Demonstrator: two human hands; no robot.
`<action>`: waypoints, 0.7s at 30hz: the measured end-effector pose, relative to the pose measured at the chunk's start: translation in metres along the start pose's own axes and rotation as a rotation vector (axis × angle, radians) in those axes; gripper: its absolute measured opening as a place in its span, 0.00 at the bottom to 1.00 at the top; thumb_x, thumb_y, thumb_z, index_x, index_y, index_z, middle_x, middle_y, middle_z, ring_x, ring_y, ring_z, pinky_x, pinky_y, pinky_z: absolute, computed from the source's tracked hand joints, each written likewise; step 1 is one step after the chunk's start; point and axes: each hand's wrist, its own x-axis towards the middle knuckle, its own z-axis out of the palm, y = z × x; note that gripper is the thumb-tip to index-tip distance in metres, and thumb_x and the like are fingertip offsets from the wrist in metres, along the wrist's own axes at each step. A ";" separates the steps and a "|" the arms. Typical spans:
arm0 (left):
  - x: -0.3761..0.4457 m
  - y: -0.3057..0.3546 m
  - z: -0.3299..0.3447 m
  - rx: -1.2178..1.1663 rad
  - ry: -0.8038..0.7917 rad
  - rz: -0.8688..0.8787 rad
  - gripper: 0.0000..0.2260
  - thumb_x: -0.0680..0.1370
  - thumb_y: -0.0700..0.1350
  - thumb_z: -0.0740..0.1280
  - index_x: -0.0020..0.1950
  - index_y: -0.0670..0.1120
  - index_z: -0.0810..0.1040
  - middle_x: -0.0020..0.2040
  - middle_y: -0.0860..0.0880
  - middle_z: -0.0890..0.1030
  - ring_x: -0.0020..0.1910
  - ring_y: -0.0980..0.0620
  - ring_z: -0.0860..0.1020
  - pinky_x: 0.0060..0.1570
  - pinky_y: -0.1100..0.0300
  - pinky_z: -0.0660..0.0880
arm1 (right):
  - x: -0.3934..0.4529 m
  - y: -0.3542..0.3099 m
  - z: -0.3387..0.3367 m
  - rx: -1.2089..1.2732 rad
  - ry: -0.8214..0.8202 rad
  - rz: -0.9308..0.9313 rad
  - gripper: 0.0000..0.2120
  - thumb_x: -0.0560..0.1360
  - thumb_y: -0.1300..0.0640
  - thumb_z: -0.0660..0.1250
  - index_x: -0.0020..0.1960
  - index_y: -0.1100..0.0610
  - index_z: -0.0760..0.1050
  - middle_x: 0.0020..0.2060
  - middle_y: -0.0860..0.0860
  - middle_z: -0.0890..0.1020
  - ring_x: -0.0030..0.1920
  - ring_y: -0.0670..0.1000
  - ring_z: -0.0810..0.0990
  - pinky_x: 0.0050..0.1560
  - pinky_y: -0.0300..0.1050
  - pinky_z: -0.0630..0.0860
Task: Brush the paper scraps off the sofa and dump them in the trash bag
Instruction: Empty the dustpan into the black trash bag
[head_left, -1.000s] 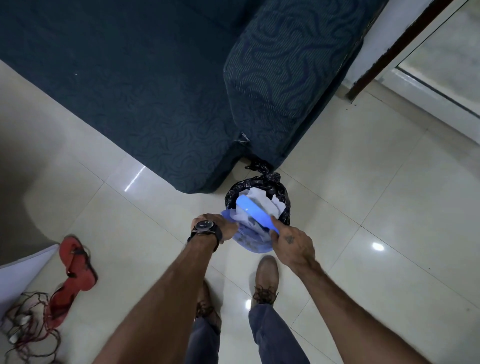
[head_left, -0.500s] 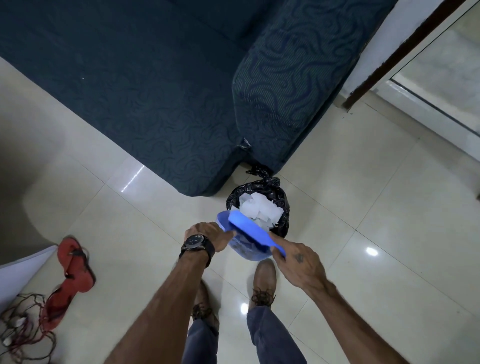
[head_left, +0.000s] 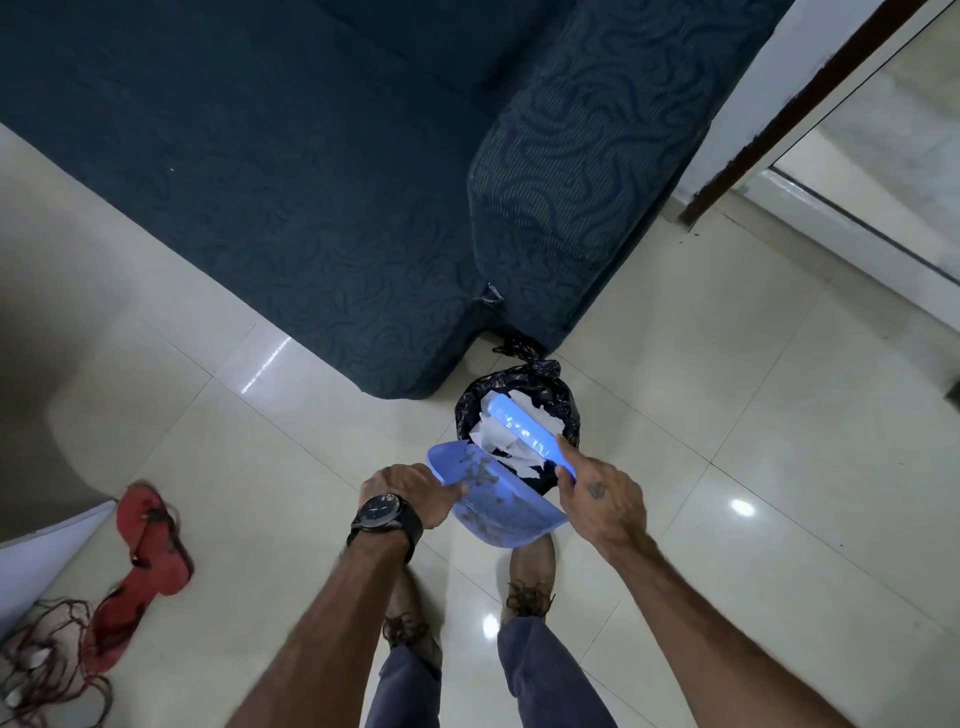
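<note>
Big blue sofa (head_left: 311, 182) up top, seat looking clear. Just beside its armrest stands the black trash bag (head_left: 470, 410), mouth open, white paper scraps (head_left: 493, 441) heaped inside. Left hand (head_left: 410, 491) clamps the blue dustpan (head_left: 493, 506), its lip at the bag's edge; right hand (head_left: 597, 496) grips the blue brush (head_left: 524, 434) over the scraps. Best move: tip the pan steeper, lip inside the mouth, short strokes so nothing flutters out.
</note>
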 end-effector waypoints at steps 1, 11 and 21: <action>0.001 0.000 -0.001 -0.001 0.005 0.003 0.33 0.77 0.76 0.58 0.56 0.50 0.87 0.56 0.50 0.88 0.58 0.46 0.84 0.60 0.55 0.79 | 0.000 -0.001 0.001 -0.012 -0.023 0.022 0.25 0.83 0.47 0.63 0.79 0.42 0.67 0.49 0.51 0.86 0.47 0.57 0.85 0.43 0.47 0.75; 0.022 -0.012 -0.002 0.007 0.069 -0.009 0.33 0.79 0.75 0.57 0.62 0.50 0.84 0.59 0.49 0.87 0.61 0.45 0.83 0.63 0.52 0.79 | 0.058 -0.029 0.034 -0.105 -0.242 0.006 0.19 0.82 0.54 0.61 0.72 0.53 0.74 0.55 0.56 0.85 0.56 0.60 0.83 0.52 0.49 0.79; -0.005 -0.010 -0.004 -0.028 0.065 -0.020 0.33 0.79 0.74 0.58 0.63 0.48 0.83 0.61 0.47 0.86 0.61 0.44 0.82 0.59 0.54 0.77 | -0.002 -0.015 -0.012 0.129 -0.160 0.098 0.23 0.86 0.44 0.57 0.79 0.45 0.66 0.50 0.56 0.86 0.51 0.62 0.83 0.48 0.51 0.77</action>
